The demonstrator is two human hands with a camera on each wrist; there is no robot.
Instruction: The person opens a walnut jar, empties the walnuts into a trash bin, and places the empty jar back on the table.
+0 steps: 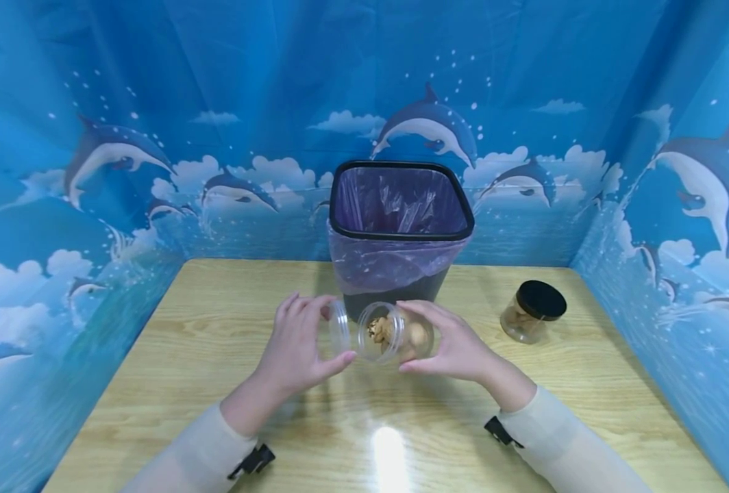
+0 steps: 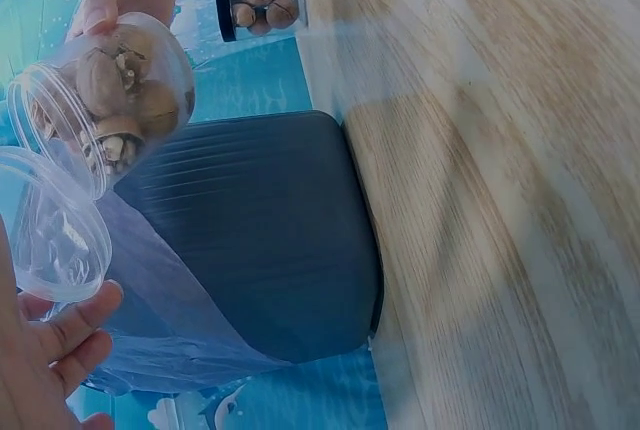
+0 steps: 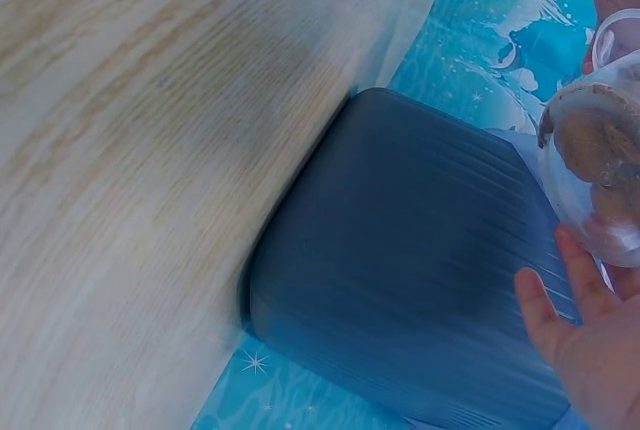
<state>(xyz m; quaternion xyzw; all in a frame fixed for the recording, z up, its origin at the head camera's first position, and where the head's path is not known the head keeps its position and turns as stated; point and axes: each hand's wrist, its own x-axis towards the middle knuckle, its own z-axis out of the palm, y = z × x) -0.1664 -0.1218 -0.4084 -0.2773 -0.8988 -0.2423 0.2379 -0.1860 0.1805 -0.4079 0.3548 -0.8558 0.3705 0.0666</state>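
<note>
My left hand (image 1: 297, 346) grips a clear plastic container (image 1: 338, 327) with a threaded rim; no walnuts show inside it, and the palm hides part of its body. In my right hand (image 1: 453, 346) lies a clear jar (image 2: 165, 55), tipped on its side without a lid, its mouth turned left. Whole and broken walnuts (image 1: 379, 330) fill much of that jar. The two rims face each other at close range in the head view; whether they touch I cannot tell. Both hands are held above the wooden table (image 1: 216, 322), in front of the bin.
A dark bin (image 3: 400, 250) lined with a purple bag (image 1: 395, 257) stands at the table's back edge. To the right is another jar (image 1: 525, 322) of walnuts with a black lid (image 1: 542, 300). Blue dolphin-print curtains (image 1: 247, 82) surround the table.
</note>
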